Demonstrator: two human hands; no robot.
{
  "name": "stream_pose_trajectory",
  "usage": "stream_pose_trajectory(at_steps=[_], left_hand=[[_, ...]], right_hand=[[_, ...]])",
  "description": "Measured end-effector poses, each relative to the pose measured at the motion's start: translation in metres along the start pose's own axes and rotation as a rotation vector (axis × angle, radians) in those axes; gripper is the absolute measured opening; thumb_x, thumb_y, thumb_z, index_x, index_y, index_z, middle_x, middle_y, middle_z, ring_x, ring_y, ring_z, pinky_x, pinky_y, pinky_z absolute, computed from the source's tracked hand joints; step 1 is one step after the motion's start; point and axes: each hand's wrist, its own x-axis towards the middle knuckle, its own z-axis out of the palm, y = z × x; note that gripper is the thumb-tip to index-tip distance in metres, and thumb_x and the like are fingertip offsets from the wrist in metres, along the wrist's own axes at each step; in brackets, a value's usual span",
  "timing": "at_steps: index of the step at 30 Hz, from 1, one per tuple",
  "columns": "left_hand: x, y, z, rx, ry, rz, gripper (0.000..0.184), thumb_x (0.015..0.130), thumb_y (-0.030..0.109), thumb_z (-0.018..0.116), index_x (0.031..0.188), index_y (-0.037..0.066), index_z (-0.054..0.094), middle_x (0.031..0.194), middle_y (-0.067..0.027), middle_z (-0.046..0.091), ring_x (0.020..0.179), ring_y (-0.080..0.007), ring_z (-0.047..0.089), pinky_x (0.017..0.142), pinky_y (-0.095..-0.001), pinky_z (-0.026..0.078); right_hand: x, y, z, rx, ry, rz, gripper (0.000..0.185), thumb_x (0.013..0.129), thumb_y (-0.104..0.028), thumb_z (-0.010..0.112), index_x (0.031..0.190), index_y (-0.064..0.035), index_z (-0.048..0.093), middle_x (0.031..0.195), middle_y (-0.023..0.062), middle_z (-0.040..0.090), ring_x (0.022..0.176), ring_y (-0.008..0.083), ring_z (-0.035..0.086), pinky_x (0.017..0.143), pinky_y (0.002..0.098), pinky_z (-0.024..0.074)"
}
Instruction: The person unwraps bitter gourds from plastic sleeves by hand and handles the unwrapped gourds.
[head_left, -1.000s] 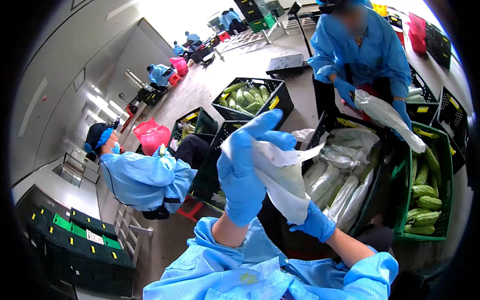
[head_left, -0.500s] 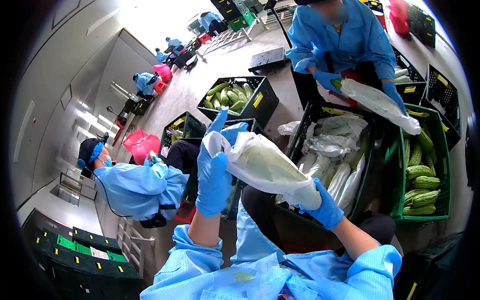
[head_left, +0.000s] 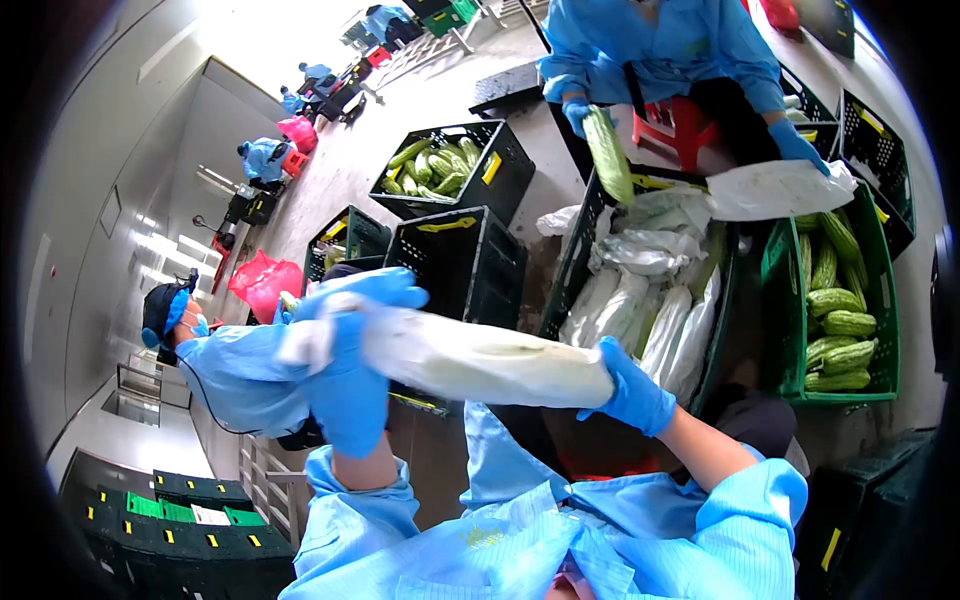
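Note:
A long pale bitter gourd in a thin white bag (head_left: 490, 360) stretches almost level between my gloved hands. My right hand (head_left: 635, 390) is closed round its right end. At the other end, my left hand (head_left: 350, 375), smeared by motion, has the loose neck of the bag gathered between thumb and fingers. The bag's tail sticks out beyond that hand to the left. Below and beyond the bagged gourd stands a black crate (head_left: 722, 345) with several white-wrapped gourds (head_left: 640, 300) lying in it.
Across from me, a person in blue holds a bare green gourd (head_left: 608, 155) and a white bag (head_left: 770, 190). A green crate (head_left: 893, 330) of gourds stands right. Black crates (head_left: 515, 175) stand ahead, one with gourds. Another person (head_left: 240, 370) sits left beside a pink bag (head_left: 265, 285).
My left hand has moved left and lower, and the bag's wide mouth is now gathered in it. The gourd lies more level. The opposite person's gourd and bag are now apart.

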Motion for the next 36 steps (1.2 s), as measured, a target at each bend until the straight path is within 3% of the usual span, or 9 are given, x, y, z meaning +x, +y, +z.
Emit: stream_pose_trajectory(at_steps=[6,13,16,19,25,27,30,32,36], left_hand=[[0.05,0.02,-0.028,-0.358,0.292,0.141,0.045,0.101,0.035,0.052,0.121,-0.005,0.052,0.091,-0.0117,0.063,0.075,-0.0127,0.06,0.068,-0.0218,0.054],[0.145,-0.027,-0.088,1.015,0.419,0.359,0.037,0.102,0.031,0.047,0.117,0.003,0.065,0.102,-0.0064,0.067,0.087,-0.0158,0.064,0.074,-0.031,0.051],[0.175,-0.059,-0.075,0.352,0.645,0.221,0.039,0.096,0.038,0.058,0.106,0.001,0.067,0.097,-0.0088,0.066,0.084,-0.018,0.064,0.074,-0.033,0.054],[0.169,-0.12,-0.077,0.658,0.56,0.211,0.039,0.096,0.037,0.058,0.111,0.001,0.065,0.101,-0.0131,0.064,0.084,-0.0205,0.064,0.07,-0.0355,0.055],[0.029,-0.284,0.01,0.393,-0.086,0.026,0.032,0.091,0.009,0.064,0.122,0.001,0.062,0.108,-0.0103,0.067,0.103,-0.0191,0.062,0.093,-0.0327,0.047],[-0.019,-0.246,0.045,0.461,-0.64,-0.305,0.065,0.079,0.017,0.079,0.135,0.001,0.051,0.123,-0.0151,0.061,0.115,-0.0261,0.059,0.102,-0.0356,0.044],[-0.097,-0.305,0.032,0.901,-1.087,-0.354,0.108,0.063,0.041,0.086,0.149,0.006,0.029,0.142,-0.0249,0.043,0.129,-0.0432,0.044,0.108,-0.0459,0.038],[-0.116,-0.291,0.035,0.956,-1.07,-0.442,0.096,0.068,0.034,0.084,0.146,0.007,0.035,0.141,-0.0247,0.045,0.13,-0.0413,0.044,0.108,-0.0449,0.039],[-0.144,-0.271,0.045,0.547,-0.416,-0.27,0.047,0.087,0.009,0.069,0.132,0.005,0.056,0.127,-0.0141,0.061,0.118,-0.0254,0.059,0.101,-0.0348,0.046]], right_hand=[[0.0,0.022,-0.017,-0.152,-0.168,0.21,0.065,0.094,-0.061,0.047,0.124,-0.0036,0.059,0.098,0.0107,0.07,0.084,0.0196,0.07,0.054,0.0285,0.0542],[-0.027,0.043,0.002,-0.09,-0.14,0.379,0.06,0.094,-0.055,0.053,0.123,-0.003,0.058,0.093,0.0097,0.068,0.072,0.016,0.067,0.047,0.0253,0.0506],[-0.028,0.045,-0.016,0.03,-0.009,0.355,0.06,0.092,-0.054,0.056,0.128,-0.0065,0.053,0.1,0.0116,0.066,0.074,0.0221,0.068,0.052,0.0316,0.0551],[-0.029,0.049,-0.038,0.262,0.067,0.264,0.059,0.092,-0.054,0.057,0.128,-0.0082,0.052,0.103,0.0104,0.066,0.076,0.0234,0.068,0.052,0.0318,0.0553],[-0.036,0.018,-0.059,0.316,0.13,0.022,0.056,0.094,-0.055,0.052,0.127,-0.0097,0.054,0.106,0.0064,0.065,0.084,0.0195,0.068,0.057,0.0316,0.0551],[-0.039,0.009,-0.057,0.308,0.144,-0.016,0.055,0.096,-0.053,0.05,0.128,-0.0092,0.053,0.108,0.0068,0.064,0.085,0.0196,0.068,0.058,0.0316,0.0551],[-0.044,-0.002,-0.048,0.259,0.194,-0.039,0.053,0.098,-0.051,0.048,0.129,-0.0084,0.052,0.109,0.008,0.064,0.085,0.0205,0.068,0.061,0.0324,0.0554],[-0.045,-0.006,-0.044,0.204,0.222,-0.037,0.052,0.099,-0.049,0.047,0.13,-0.0081,0.051,0.109,0.0089,0.064,0.085,0.021,0.068,0.062,0.0333,0.0555],[-0.042,-0.01,-0.038,-0.145,0.254,0.003,0.057,0.096,-0.05,0.05,0.129,-0.004,0.049,0.101,0.0124,0.065,0.086,0.0212,0.067,0.064,0.0348,0.0546]])
